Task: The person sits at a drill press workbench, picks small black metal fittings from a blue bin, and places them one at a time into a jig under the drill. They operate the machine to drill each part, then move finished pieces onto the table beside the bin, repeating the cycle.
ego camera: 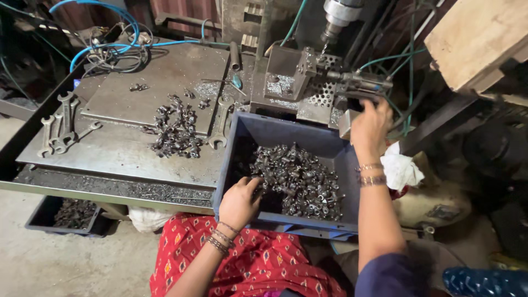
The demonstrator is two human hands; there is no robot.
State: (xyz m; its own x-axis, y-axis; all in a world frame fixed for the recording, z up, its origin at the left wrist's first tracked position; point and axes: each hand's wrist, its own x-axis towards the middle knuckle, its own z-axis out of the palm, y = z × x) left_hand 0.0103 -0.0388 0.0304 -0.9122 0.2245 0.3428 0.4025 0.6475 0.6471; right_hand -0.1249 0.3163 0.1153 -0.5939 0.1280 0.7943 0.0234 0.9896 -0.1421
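Note:
A blue-grey plastic bin (319, 138) rests on my lap, holding a heap of small dark metal parts (300, 181). My left hand (239, 202) reaches over the bin's near rim, fingers curled down into the parts; what it grips is hidden. My right hand (369, 126) is raised past the bin's far right corner, fingers on a small metal block at the drill fixture (308, 82). Above the fixture hangs the drill spindle (336, 16).
A steel table (121, 148) at left carries a pile of the same parts (176, 129), several spanners (60, 124) and blue hoses (110, 33). A second bin (66, 215) sits on the floor. A white rag (401, 168) lies at right, below a wooden block (476, 38).

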